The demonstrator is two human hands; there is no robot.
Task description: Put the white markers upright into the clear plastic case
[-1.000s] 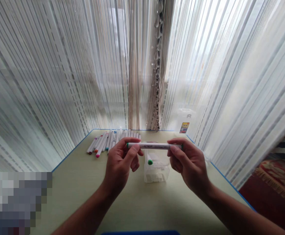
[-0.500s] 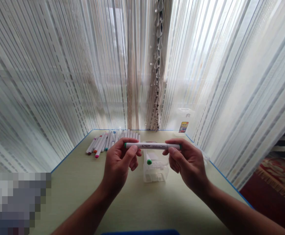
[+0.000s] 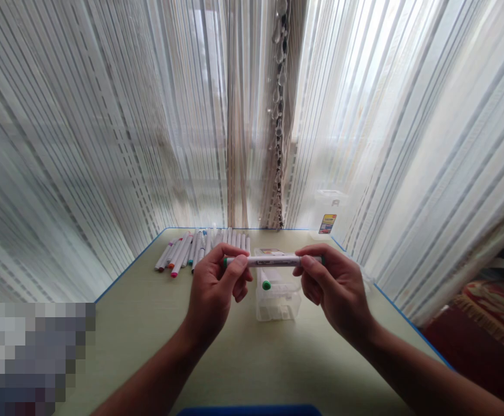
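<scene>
A white marker with green ends is held level between my two hands. My left hand pinches its left end between thumb and fingers. At the other end, the thumb and fingers of my right hand are closed on it. Below and behind the marker is a clear plastic box on the table. Another marker with a green end rests in or on that box; which one I cannot tell.
Several white markers with coloured ends lie in a group at the back left of the pale green table. A clear container with a yellow label stands at the back right. Striped curtains hang behind the blue table edge.
The view has shifted slightly. Both hands keep hold of the same marker, and its printed side looks turned a little.
</scene>
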